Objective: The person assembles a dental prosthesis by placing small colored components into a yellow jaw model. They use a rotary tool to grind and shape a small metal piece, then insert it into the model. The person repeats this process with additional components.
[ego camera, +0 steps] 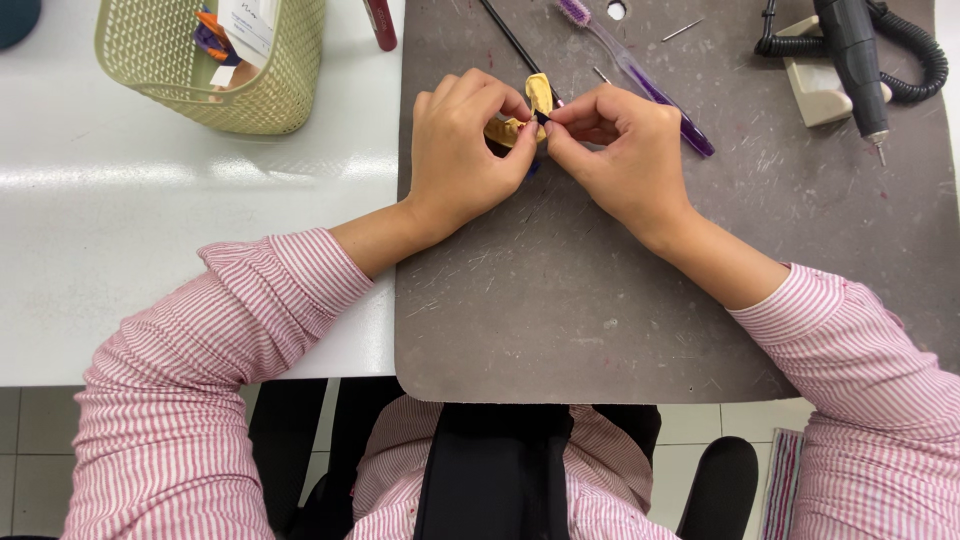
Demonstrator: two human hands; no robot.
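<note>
Scuffed grey mat (pixel 620 300) on white tabletop (pixel 150 220). Upper centre: left hand (pixel 465 150) fingers clenched round yellow mould (pixel 538 95), perhaps dental; right hand (pixel 620 150) pinching thin black tool (pixel 510 35). Best worked slowly, mould braced.

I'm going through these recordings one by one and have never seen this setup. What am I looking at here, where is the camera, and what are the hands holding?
There is no machine: a person in a pink striped shirt works with bare hands, filmed from a camera on their head, looking down. The left hand holds a small yellow piece; its exact kind is hard to tell. The right hand holds a thin black tool against it. They work over a scratched grey mat on a white table. Nearby lie a purple toothbrush, a corded grey rotary handpiece and a green mesh basket.
</note>
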